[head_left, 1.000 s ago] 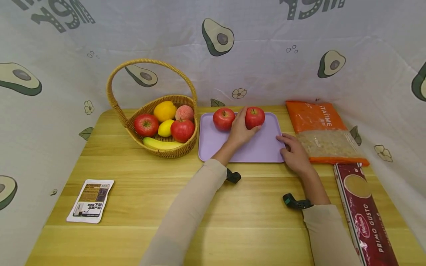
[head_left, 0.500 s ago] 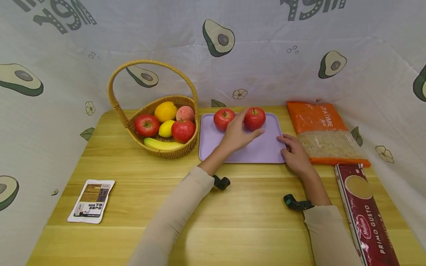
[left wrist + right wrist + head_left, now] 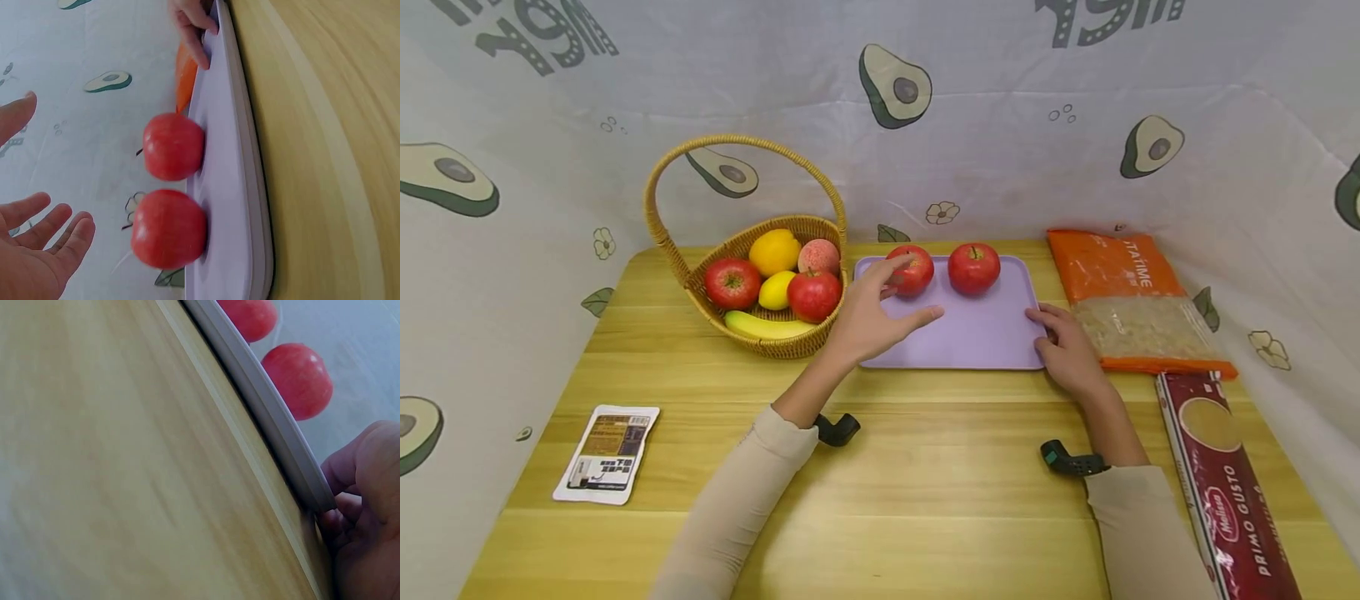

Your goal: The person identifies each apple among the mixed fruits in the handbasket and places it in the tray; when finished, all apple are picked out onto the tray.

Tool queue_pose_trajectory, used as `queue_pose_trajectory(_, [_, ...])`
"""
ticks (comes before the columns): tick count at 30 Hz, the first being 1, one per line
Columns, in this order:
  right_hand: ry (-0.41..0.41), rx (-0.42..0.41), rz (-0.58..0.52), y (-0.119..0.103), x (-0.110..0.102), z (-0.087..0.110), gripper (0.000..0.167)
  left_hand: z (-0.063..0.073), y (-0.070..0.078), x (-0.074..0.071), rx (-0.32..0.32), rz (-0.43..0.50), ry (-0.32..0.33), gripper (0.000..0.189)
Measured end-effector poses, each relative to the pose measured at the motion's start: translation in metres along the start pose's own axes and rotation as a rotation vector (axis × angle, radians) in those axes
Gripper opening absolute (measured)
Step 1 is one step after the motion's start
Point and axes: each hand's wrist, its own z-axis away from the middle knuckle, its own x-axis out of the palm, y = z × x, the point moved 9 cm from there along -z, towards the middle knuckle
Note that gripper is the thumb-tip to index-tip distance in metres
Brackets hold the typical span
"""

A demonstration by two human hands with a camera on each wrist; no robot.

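Note:
A purple tray (image 3: pixel 962 333) lies on the table with two red apples on it, the left apple (image 3: pixel 917 279) and the right apple (image 3: pixel 973 268), side by side near its back edge. Over the tray's left end my left hand (image 3: pixel 868 317) is in the air, fingers spread and holding nothing; in the head view it partly covers the left apple. My right hand (image 3: pixel 1070 350) holds the tray's right edge. The right wrist view has the thumb over the rim and the curled fingers of that hand (image 3: pixel 369 506) below it.
Left of the tray stands a wicker basket (image 3: pixel 790 343) with a tall handle, filled with several fruits. An orange bag (image 3: pixel 1138 300) and a dark red pasta packet (image 3: pixel 1232 492) lie at the right. A white pouch (image 3: pixel 606 454) rests at the left.
My left hand has let go of the right apple and moved left and toward me, away from it. The right apple stays on the tray, and my right hand keeps its place.

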Motion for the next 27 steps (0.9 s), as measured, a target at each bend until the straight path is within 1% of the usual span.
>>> queue_pose_trajectory(3, [0.0,0.004,0.005,0.001,-0.001,0.0,0.05,0.006,-0.001,-0.016,0.021,-0.016,0.027,0.082])
queue_pose_trajectory(8, [-0.003,0.008,0.009,0.002,0.0,0.001,0.051,0.019,-0.011,-0.044,0.019,-0.071,0.083,0.078])
queue_pose_trajectory(10, [-0.004,0.013,0.005,0.002,0.001,0.001,0.051,0.023,-0.016,-0.055,0.003,-0.116,0.108,0.078])
queue_pose_trajectory(14, [-0.005,0.013,-0.005,0.003,0.0,0.0,0.051,0.03,-0.026,-0.076,-0.039,-0.159,0.154,0.079])
queue_pose_trajectory(16, [-0.005,0.013,-0.005,0.003,0.0,0.0,0.051,0.033,-0.03,-0.083,-0.062,-0.168,0.17,0.078])
queue_pose_trajectory(19, [-0.004,0.013,-0.005,0.003,0.0,0.0,0.051,0.035,-0.032,-0.09,-0.073,-0.184,0.182,0.076])
queue_pose_trajectory(22, [-0.004,0.014,-0.008,0.003,0.0,0.0,0.051,0.036,-0.033,-0.096,-0.085,-0.211,0.191,0.078])
queue_pose_trajectory(27, [-0.007,0.018,-0.01,0.002,0.001,0.0,0.051,0.039,-0.039,-0.104,-0.127,-0.255,0.204,0.083])
